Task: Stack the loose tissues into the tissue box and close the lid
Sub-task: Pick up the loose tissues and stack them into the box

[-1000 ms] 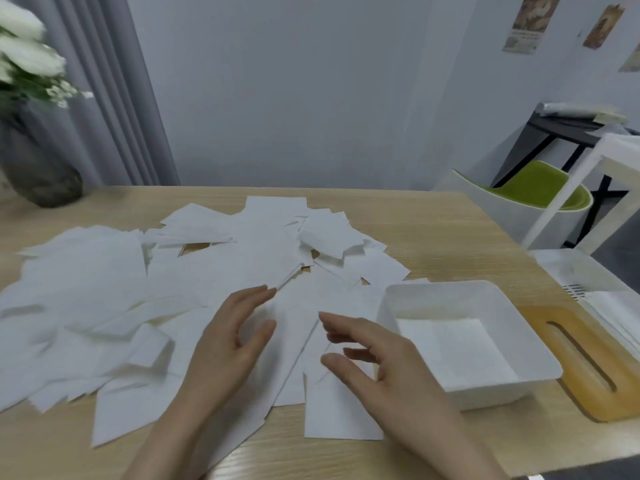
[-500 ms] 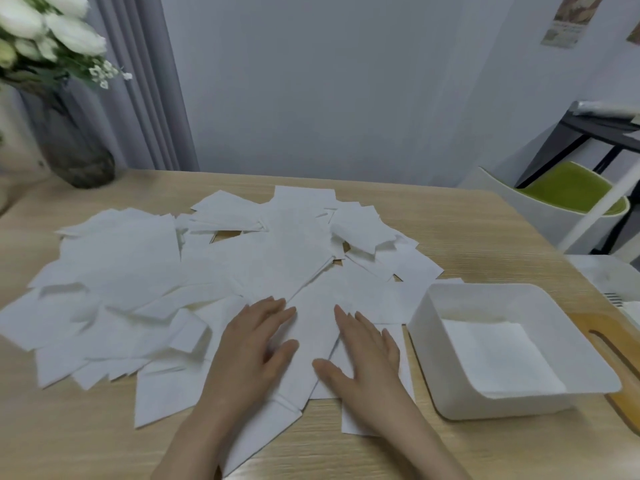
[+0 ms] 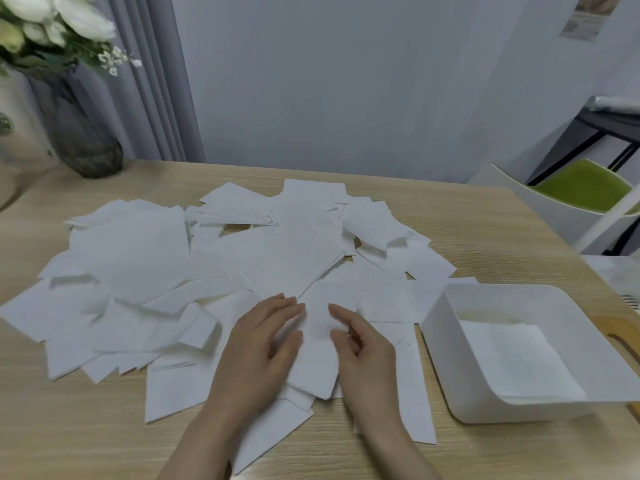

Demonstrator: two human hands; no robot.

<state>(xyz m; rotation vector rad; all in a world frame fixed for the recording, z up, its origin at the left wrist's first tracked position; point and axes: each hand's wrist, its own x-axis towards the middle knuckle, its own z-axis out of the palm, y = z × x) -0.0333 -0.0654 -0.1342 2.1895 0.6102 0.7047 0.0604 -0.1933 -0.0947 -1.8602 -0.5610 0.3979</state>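
Observation:
Several loose white tissues (image 3: 145, 271) lie spread over the wooden table (image 3: 485, 230). My left hand (image 3: 259, 351) rests on them with fingers nearly straight. My right hand (image 3: 367, 355) sits beside it, its fingers curled and pinching the right edge of one tissue (image 3: 317, 344) that lies between the two hands. The open white tissue box (image 3: 437, 337) stands to the right of my right hand, with a flat stack of tissues (image 3: 519, 362) inside. Its wooden lid (image 3: 618, 336) with a slot peeks out behind the box at the right edge.
A dark glass vase (image 3: 83, 136) with white flowers stands at the table's back left corner. Off the table's right side is a chair with a green seat (image 3: 581, 188). A white tray-like object (image 3: 620, 275) lies at the far right.
Both hands lay flat on the tissues half a second ago. Now my right fingers have curled onto the edge of the tissue between the hands. The view has shifted left.

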